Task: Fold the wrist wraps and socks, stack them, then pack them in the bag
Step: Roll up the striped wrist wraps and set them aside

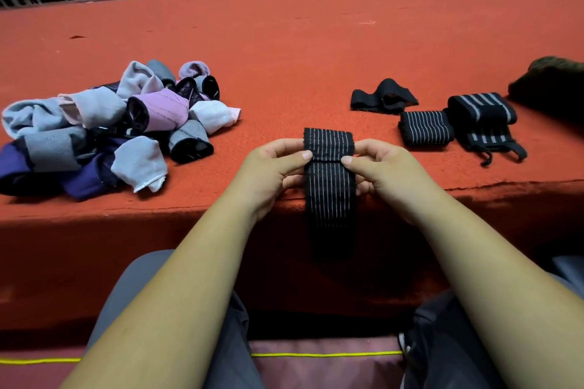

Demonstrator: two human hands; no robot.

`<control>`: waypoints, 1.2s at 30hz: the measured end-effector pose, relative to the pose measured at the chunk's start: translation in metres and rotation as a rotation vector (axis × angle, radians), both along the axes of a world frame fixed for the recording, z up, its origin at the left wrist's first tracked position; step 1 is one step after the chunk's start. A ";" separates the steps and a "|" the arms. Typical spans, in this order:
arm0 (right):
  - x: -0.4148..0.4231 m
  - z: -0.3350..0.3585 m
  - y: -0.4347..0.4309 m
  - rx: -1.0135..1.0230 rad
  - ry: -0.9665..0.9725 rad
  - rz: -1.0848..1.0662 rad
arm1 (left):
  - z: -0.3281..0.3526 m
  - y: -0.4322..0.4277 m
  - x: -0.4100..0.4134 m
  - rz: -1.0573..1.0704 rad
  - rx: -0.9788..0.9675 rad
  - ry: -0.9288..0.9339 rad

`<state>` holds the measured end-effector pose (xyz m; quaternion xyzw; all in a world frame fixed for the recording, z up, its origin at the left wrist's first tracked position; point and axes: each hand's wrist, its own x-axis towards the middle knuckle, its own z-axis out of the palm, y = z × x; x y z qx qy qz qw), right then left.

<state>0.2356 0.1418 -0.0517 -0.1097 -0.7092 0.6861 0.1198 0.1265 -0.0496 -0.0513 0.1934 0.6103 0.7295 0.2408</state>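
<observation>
With the left hand (pixel 271 164) and right hand (pixel 382 164) pinching the striped wrist wrap (pixel 330 186) at its fold, the person should keep the edges aligned between the fingers (pixel 305 155) while folding up the hanging tail.

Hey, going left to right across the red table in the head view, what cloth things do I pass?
Sock pile, striped wrap being folded, plain black wrap, thin-striped folded wrap, wide-striped wrap, dark cloth thing at the right edge.

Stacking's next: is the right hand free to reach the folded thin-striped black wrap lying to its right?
Probably not yet: the right hand pinches the half-rolled black striped wrap; bare felt lies between.
</observation>
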 end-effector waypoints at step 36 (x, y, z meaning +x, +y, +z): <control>0.002 -0.001 -0.002 0.044 -0.030 0.037 | -0.001 -0.005 -0.002 -0.066 -0.015 0.004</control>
